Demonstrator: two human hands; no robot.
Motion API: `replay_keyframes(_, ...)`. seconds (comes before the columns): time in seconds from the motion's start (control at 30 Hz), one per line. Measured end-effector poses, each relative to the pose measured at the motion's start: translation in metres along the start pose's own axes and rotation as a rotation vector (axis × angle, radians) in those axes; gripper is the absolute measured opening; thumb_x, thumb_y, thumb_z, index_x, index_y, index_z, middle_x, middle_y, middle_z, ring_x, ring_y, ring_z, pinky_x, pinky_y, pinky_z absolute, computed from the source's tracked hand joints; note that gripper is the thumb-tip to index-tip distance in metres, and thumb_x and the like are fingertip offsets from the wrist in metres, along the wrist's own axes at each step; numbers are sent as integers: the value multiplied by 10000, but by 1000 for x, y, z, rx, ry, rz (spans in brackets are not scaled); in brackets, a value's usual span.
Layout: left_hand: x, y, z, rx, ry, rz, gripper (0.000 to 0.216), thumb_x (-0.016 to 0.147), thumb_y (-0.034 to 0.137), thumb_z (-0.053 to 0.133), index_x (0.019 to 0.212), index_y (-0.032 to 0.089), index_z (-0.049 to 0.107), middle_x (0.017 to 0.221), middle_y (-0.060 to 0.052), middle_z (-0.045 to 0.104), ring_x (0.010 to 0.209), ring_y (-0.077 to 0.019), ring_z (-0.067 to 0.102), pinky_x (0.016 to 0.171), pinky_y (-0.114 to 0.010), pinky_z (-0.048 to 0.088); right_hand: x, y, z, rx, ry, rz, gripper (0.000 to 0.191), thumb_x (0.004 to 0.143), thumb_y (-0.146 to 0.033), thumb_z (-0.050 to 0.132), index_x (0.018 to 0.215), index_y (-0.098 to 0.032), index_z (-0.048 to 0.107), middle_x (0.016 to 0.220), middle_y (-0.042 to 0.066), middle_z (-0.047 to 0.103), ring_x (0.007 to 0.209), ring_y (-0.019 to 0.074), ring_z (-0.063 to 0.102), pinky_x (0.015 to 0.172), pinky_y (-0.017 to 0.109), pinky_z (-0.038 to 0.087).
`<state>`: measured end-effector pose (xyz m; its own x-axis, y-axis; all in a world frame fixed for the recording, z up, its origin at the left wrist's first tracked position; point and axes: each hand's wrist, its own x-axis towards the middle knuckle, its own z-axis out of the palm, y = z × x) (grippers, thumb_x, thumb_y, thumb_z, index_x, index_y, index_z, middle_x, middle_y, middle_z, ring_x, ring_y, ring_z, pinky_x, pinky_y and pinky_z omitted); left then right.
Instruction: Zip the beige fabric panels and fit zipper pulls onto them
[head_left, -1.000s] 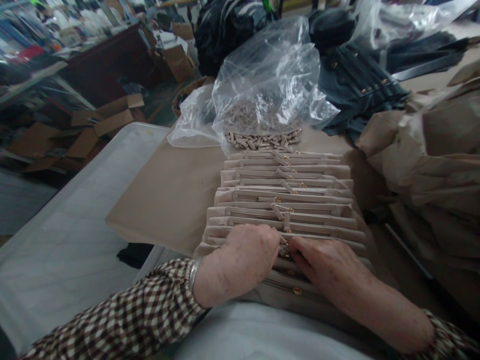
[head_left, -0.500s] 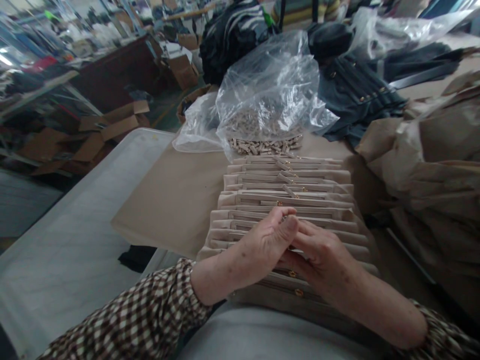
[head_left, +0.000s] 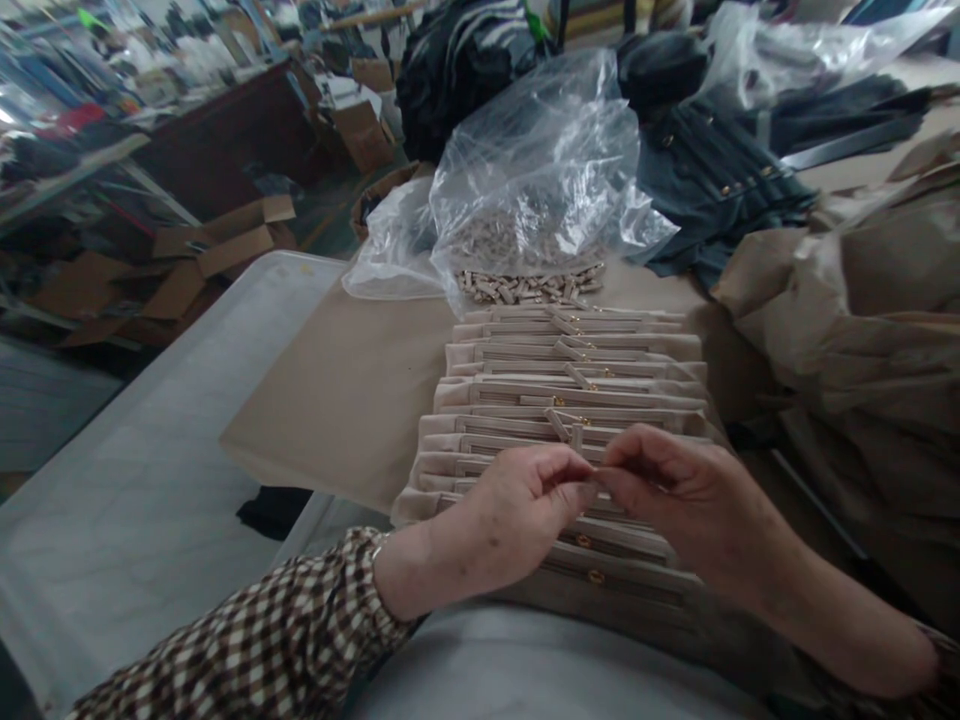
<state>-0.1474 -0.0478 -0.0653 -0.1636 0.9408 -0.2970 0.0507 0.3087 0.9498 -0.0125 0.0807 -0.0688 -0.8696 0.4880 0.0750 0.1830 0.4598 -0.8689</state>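
Observation:
My left hand [head_left: 499, 515] and my right hand [head_left: 686, 500] meet fingertip to fingertip over a row of beige zippered pouches [head_left: 450, 425]. Both are closed in a pinch. A small beige zipper pull [head_left: 576, 437] stands up right behind the left fingertips and appears to be held there; its lower end is hidden by the fingers. Just beyond it, another fabric pull [head_left: 556, 424] lies slanted on its zipper. Pouches farther back carry similar pulls, while the nearest ones show bare gold-coloured sliders [head_left: 596, 577].
Behind the pouches lies a pile of loose beige pulls [head_left: 517, 288], partly under a clear plastic bag [head_left: 540, 150]. Crumpled brown paper [head_left: 862, 280] is at the right. Dark bags [head_left: 720, 190] lie at the back, and a beige sheet [head_left: 337, 390] covers the table's left part.
My hands were cupped together with fingers overlapping; now they are drawn apart into fingertip pinches. The right hand has shifted to the right, and two pulls near the fingers have come into view.

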Motion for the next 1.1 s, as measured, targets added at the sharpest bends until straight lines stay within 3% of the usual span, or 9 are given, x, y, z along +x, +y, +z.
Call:
replay_keyframes(0.1,-1,0,4,19,-46,30,140,883,178,557,771,137,631,686,42,502,668,-77,434,621,-201,361,-3,-1,2,210,-37,99,126,812,-286,648,726,-195,638,568,-36,561,501,80,483,440,170,389)
replay_keyframes(0.2,-1,0,8,-34,-34,36,199,869,199,588,681,134,587,637,55,462,625,-70,394,582,-198,337,-6,-1,8,441,-20,164,188,790,-330,690,940,-218,676,664,-23,616,587,108,570,510,191,481)
replay_keyframes(0.27,0,0,10,-73,-5,61,210,873,228,603,683,136,593,638,59,466,617,-67,394,580,-194,344,-9,0,10,466,-13,167,158,807,-336,687,917,-223,681,715,-8,641,645,123,609,558,207,514)
replay_keyframes(0.4,-4,-3,9,24,42,80,172,856,274,655,745,145,636,666,53,537,640,-75,460,598,-198,367,-17,5,7,260,-18,37,121,887,-259,583,801,-211,654,714,-13,634,642,106,598,571,194,488)
replay_keyframes(0.5,-7,-4,6,198,87,45,188,820,326,714,786,155,643,651,54,563,613,-81,476,563,-205,347,-26,8,4,50,-136,-12,158,923,-187,502,818,-215,616,616,-55,596,512,68,516,480,164,391)
replay_keyframes(0.6,-9,-4,3,361,20,69,94,856,227,647,797,156,659,706,22,626,654,-95,537,605,-214,376,-35,10,4,-46,-273,-3,183,948,-190,478,868,-229,637,561,-72,564,464,67,480,442,171,339)
replay_keyframes(0.83,-11,-2,1,668,-107,97,245,910,236,535,683,149,571,676,-4,615,619,-105,525,580,-238,350,-41,21,8,-176,-312,92,181,896,-153,532,789,-220,662,667,-44,670,578,97,605,534,199,399)
replay_keyframes(1.1,-16,-4,-7,740,-148,2,196,880,214,511,703,163,576,684,-10,636,619,-121,557,564,-242,358,-49,39,15,-340,-398,-9,212,874,-88,488,818,-211,650,758,-12,667,650,135,609,589,247,402)
